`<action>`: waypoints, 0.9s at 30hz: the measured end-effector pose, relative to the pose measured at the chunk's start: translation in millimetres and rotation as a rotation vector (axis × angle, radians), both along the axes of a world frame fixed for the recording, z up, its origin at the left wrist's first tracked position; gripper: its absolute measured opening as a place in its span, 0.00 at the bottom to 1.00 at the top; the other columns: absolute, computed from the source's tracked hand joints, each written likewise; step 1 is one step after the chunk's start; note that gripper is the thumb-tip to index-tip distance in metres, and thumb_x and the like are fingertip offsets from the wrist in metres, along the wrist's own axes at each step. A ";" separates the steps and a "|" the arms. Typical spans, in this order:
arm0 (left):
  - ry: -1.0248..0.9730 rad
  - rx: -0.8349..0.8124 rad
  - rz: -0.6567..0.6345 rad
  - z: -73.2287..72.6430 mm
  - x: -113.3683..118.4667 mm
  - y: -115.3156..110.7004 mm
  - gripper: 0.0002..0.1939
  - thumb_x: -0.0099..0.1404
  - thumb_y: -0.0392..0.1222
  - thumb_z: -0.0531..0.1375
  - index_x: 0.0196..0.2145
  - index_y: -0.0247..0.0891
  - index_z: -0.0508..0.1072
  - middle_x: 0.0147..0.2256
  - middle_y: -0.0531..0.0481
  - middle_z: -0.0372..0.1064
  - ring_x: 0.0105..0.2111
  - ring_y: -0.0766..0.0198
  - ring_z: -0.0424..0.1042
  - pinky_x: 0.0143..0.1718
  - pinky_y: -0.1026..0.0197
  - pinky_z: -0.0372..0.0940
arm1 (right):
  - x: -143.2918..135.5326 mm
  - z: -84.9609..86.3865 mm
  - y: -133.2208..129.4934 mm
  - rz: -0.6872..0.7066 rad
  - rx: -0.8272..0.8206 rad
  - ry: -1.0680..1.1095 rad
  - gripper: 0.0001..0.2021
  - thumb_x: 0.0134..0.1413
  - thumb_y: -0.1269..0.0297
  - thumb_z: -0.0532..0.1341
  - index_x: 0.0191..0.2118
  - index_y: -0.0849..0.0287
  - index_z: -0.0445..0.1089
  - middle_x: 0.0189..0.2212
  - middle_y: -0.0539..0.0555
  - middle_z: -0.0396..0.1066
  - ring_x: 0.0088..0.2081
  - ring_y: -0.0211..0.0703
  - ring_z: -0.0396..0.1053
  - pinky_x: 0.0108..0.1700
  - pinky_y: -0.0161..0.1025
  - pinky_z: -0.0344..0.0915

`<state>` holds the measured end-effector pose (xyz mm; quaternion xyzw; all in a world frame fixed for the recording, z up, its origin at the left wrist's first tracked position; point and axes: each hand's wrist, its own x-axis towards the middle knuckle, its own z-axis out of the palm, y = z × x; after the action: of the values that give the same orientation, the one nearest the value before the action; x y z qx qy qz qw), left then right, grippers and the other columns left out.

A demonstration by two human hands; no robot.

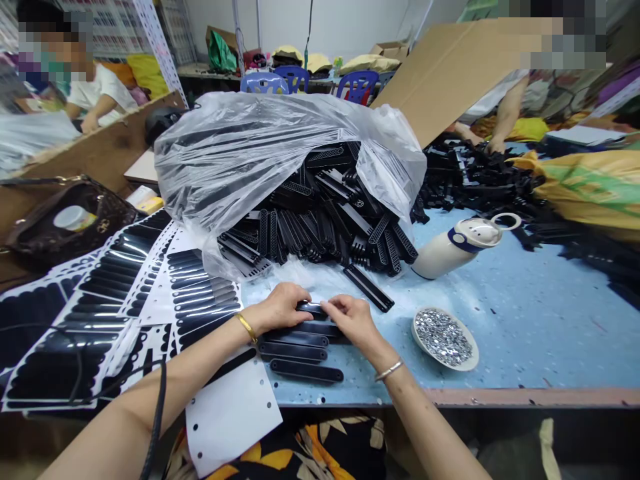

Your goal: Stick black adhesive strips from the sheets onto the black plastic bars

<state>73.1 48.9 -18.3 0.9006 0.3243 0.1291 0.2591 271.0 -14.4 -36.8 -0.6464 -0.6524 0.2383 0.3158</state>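
Note:
My left hand (283, 307) and my right hand (353, 323) meet at the table's near side, each pinching one end of a short-looking black plastic strip (313, 309). Part of that strip is hidden by my fingers. Just below them lies a row of long black strips (295, 352) with rounded ends. Under my left forearm are white backing sheets (235, 407) and glossy black stickers (203, 293). A white bowl (473, 360) of small silver metal pieces (444, 337) stands to the right of my right hand. A loose black piece (369, 288) rests beyond my hands.
A clear plastic bag (225, 147) spills black slotted parts (325, 227) onto the blue table (540, 320). A cream bottle (445, 250) leans there. At left lies a brown handbag (60, 220). Two other people work beyond; a cardboard sheet (450, 73) stands at right.

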 end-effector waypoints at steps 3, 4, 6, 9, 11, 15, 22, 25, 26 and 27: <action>0.000 -0.062 0.046 2.0 2.0 1.3 0.12 0.60 0.47 0.64 0.33 0.35 0.80 0.31 0.46 0.77 0.32 0.59 0.71 0.34 0.62 0.59 | -6.1 -2.9 3.8 -0.006 0.045 -0.067 0.18 0.51 0.52 0.62 0.18 0.58 0.69 0.18 0.53 0.70 0.23 0.40 0.65 0.26 0.36 0.58; -0.004 -0.107 0.067 2.5 2.8 2.0 0.12 0.61 0.46 0.63 0.33 0.35 0.81 0.29 0.47 0.77 0.30 0.61 0.71 0.32 0.64 0.58 | -7.2 -3.7 4.9 -0.003 0.056 -0.085 0.20 0.52 0.52 0.61 0.16 0.58 0.67 0.17 0.53 0.69 0.22 0.39 0.64 0.26 0.36 0.57; 0.000 -0.187 0.109 2.8 4.6 3.3 0.12 0.62 0.47 0.62 0.32 0.37 0.82 0.25 0.50 0.76 0.27 0.64 0.69 0.29 0.65 0.55 | -7.9 -4.4 6.1 0.011 0.072 -0.116 0.22 0.54 0.53 0.58 0.13 0.57 0.63 0.15 0.52 0.66 0.20 0.38 0.61 0.26 0.36 0.55; 0.013 -0.195 0.153 0.9 6.6 4.4 0.14 0.61 0.50 0.62 0.32 0.39 0.82 0.23 0.51 0.74 0.25 0.64 0.68 0.27 0.64 0.53 | -6.3 -3.9 4.8 0.036 0.088 -0.155 0.24 0.56 0.53 0.55 0.12 0.57 0.61 0.14 0.51 0.64 0.20 0.37 0.60 0.25 0.37 0.52; 0.013 -0.167 0.185 -1.6 5.1 4.6 0.15 0.60 0.54 0.63 0.32 0.40 0.83 0.24 0.49 0.74 0.26 0.61 0.69 0.27 0.63 0.53 | -4.7 -2.9 2.7 0.052 0.092 -0.173 0.23 0.56 0.52 0.55 0.13 0.57 0.62 0.15 0.52 0.65 0.20 0.38 0.61 0.25 0.37 0.53; 0.021 -0.113 0.259 -5.2 -10.8 2.9 0.19 0.61 0.57 0.61 0.29 0.39 0.82 0.24 0.47 0.74 0.28 0.59 0.70 0.29 0.62 0.55 | -1.2 0.0 -1.6 0.083 0.085 -0.207 0.25 0.58 0.50 0.53 0.16 0.57 0.67 0.16 0.53 0.68 0.21 0.38 0.63 0.26 0.36 0.55; -0.044 -0.025 0.357 -2.6 -43.9 -10.4 0.15 0.67 0.44 0.55 0.37 0.36 0.80 0.32 0.44 0.76 0.34 0.58 0.72 0.36 0.61 0.59 | -6.1 3.2 7.9 0.090 0.058 -0.280 0.23 0.56 0.47 0.56 0.19 0.57 0.72 0.19 0.55 0.72 0.23 0.41 0.65 0.27 0.37 0.56; -0.075 -0.058 0.324 -3.7 -42.2 -10.3 0.12 0.64 0.43 0.58 0.31 0.37 0.81 0.27 0.47 0.76 0.28 0.61 0.70 0.32 0.63 0.59 | -13.3 1.1 15.5 0.106 0.045 -0.299 0.20 0.53 0.49 0.58 0.19 0.57 0.74 0.19 0.53 0.73 0.24 0.41 0.66 0.27 0.36 0.55; -0.086 -0.069 0.319 -3.9 -40.9 -9.5 0.12 0.63 0.42 0.59 0.30 0.36 0.81 0.25 0.48 0.76 0.27 0.62 0.70 0.32 0.63 0.59 | -14.4 0.7 16.6 0.115 0.039 -0.305 0.21 0.53 0.50 0.58 0.16 0.57 0.72 0.17 0.52 0.71 0.22 0.40 0.65 0.26 0.36 0.55; -0.098 -0.079 0.315 -3.7 -40.1 -9.0 0.11 0.63 0.40 0.59 0.28 0.36 0.81 0.24 0.48 0.75 0.26 0.62 0.70 0.32 0.63 0.60 | -14.4 1.0 16.6 0.122 0.034 -0.312 0.23 0.54 0.51 0.57 0.14 0.57 0.69 0.14 0.52 0.68 0.20 0.39 0.64 0.25 0.36 0.54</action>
<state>33.0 39.9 -22.0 0.8203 0.4534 0.1989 0.2863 256.6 2.2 -35.8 -0.6293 -0.7356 0.1425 0.2065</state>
